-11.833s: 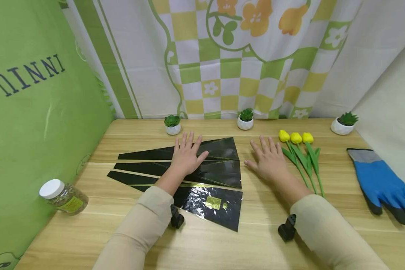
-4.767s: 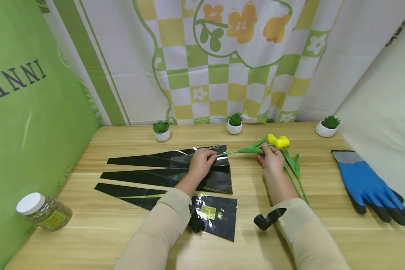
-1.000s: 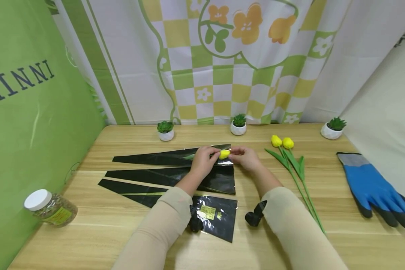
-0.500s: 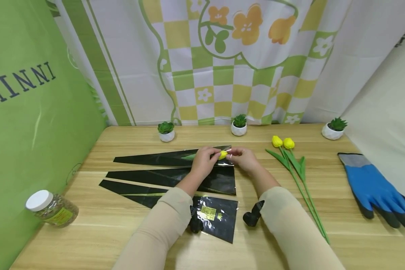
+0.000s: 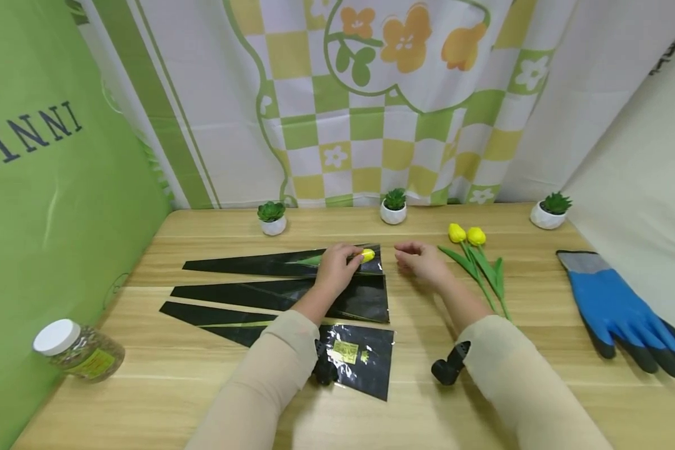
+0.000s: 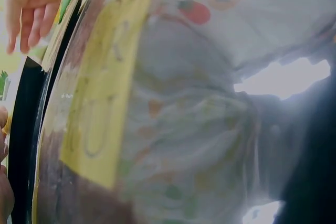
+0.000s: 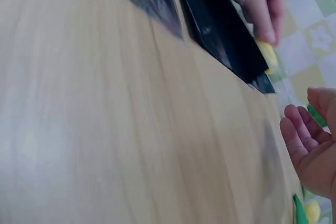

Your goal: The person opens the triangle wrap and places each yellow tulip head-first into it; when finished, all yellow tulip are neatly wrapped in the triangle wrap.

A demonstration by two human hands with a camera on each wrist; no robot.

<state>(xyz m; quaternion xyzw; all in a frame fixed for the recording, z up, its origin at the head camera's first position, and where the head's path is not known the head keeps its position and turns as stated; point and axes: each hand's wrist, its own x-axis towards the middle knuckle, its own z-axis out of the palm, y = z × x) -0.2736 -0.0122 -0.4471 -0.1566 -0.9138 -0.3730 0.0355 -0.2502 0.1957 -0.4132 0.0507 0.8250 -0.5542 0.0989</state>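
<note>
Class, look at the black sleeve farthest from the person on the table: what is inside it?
A yellow tulip lies in the farthest black sleeve, its bloom at the wide mouth, a green leaf showing through. The left hand covers part of it, and most of the stem is hidden.

A wooden table (image 5: 202, 400) carries three small potted plants (image 5: 272, 217) (image 5: 393, 205) (image 5: 547, 210) in a row along its far edge, before a checked curtain (image 5: 371, 100) with orange flowers. A blue glove (image 5: 615, 301) lies at the right, and a white-lidded jar (image 5: 77, 350) lies on its side at the left beside a green sheet (image 5: 45, 187)
</note>
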